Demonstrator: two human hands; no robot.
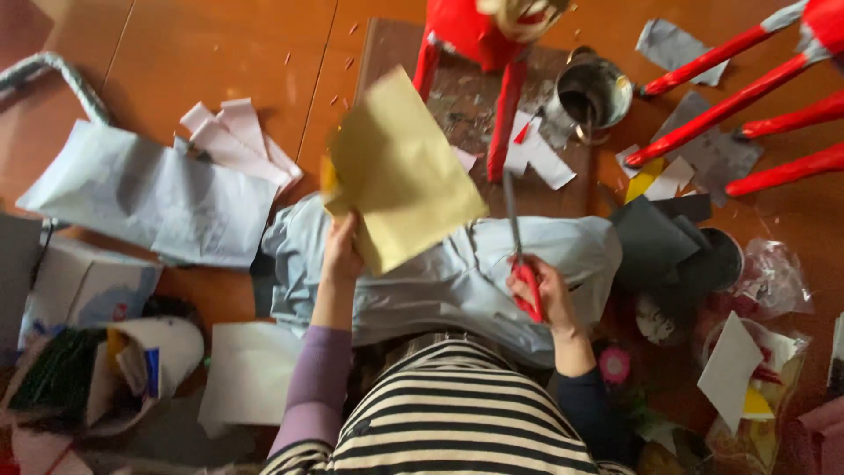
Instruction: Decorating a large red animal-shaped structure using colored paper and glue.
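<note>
My left hand point(341, 249) holds up a tan sheet of paper point(400, 171) by its lower left corner, above my lap. My right hand point(538, 288) grips red-handled scissors point(519, 255), whose long blades point away from me just right of the sheet. Both hands hover over a pale blue cloth point(457, 273) spread across my knees. I wear a black-and-white striped top with one lilac sleeve and one dark sleeve.
A red papier-mache figure point(479, 44) stands on a brown board ahead, next to a metal pot point(591, 92). Red-wrapped sticks point(747, 97) lie at the upper right. Paper scraps, white sheets point(154, 193), dark card point(655, 242) and bags litter the wooden floor.
</note>
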